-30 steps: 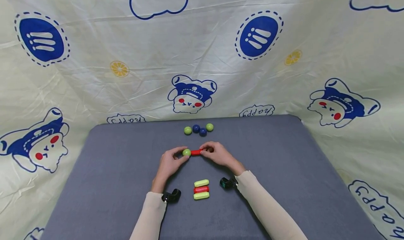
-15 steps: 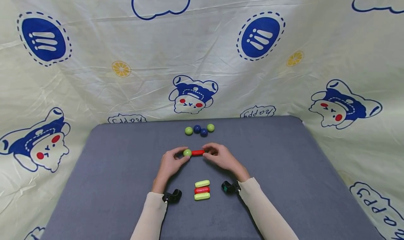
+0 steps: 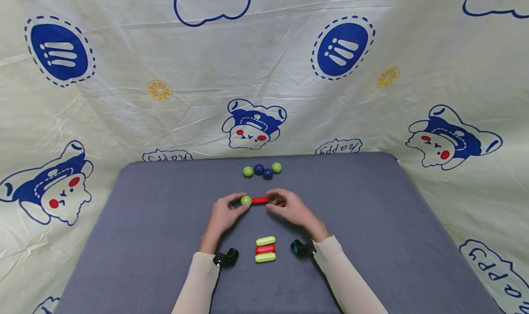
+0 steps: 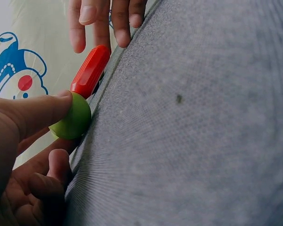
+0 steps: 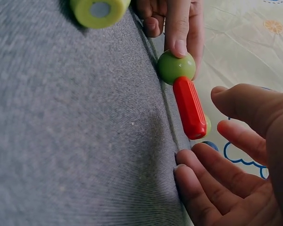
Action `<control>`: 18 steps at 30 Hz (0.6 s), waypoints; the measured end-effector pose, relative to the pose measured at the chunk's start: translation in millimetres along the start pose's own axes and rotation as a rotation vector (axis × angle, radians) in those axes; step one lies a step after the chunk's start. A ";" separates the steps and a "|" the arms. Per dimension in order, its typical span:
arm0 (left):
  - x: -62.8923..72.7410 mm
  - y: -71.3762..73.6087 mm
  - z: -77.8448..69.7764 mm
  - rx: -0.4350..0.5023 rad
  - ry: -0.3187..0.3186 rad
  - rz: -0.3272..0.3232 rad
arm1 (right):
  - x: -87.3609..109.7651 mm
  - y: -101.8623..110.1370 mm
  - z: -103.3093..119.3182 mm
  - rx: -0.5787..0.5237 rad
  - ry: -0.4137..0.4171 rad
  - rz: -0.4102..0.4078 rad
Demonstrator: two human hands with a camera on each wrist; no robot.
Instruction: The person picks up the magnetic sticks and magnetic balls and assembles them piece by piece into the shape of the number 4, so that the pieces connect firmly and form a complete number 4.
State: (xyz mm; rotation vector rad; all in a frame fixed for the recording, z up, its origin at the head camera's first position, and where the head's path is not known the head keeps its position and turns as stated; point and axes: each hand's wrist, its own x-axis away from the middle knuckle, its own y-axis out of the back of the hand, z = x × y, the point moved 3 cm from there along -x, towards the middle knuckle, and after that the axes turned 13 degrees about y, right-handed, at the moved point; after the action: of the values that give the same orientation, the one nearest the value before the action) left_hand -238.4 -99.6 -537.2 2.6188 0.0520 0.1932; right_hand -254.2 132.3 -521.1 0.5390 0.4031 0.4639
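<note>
My left hand (image 3: 223, 213) pinches a green ball (image 4: 74, 117) between thumb and fingers on the grey table. A red ribbed rod (image 5: 189, 108) lies end-on against that ball, pointing toward my right hand (image 3: 291, 208). The right hand's thumb and fingers are spread around the rod's free end without holding it, as the right wrist view shows. In the left wrist view the right fingertips hang just past the rod's far end.
Behind the hands sit two more green balls (image 3: 248, 171) and two blue balls (image 3: 267, 174). Nearer the body, between the forearms, lie two yellow-green rods (image 3: 265, 257) with a red rod (image 3: 265, 249) between them. A printed cloth (image 3: 264, 66) rises behind the table (image 3: 165, 240).
My right hand has let go of the red rod and drawn back slightly to the right, its fingers opening. The left hand keeps its pinch on the green ball.
</note>
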 end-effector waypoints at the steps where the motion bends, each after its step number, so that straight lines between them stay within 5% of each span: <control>1: 0.1 0.0 0.1 0.001 0.002 0.001 | 0.2 -0.3 0.2 0.006 0.003 0.001; 18: -0.6 -0.7 0.4 -0.015 0.023 -0.010 | 1.0 3.7 2.4 0.079 0.040 0.047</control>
State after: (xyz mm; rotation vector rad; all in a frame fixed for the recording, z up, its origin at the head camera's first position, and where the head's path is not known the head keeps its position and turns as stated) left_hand -238.9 -99.2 -538.0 2.6012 0.0711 0.2190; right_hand -253.4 134.7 -517.3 0.6171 0.4492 0.5060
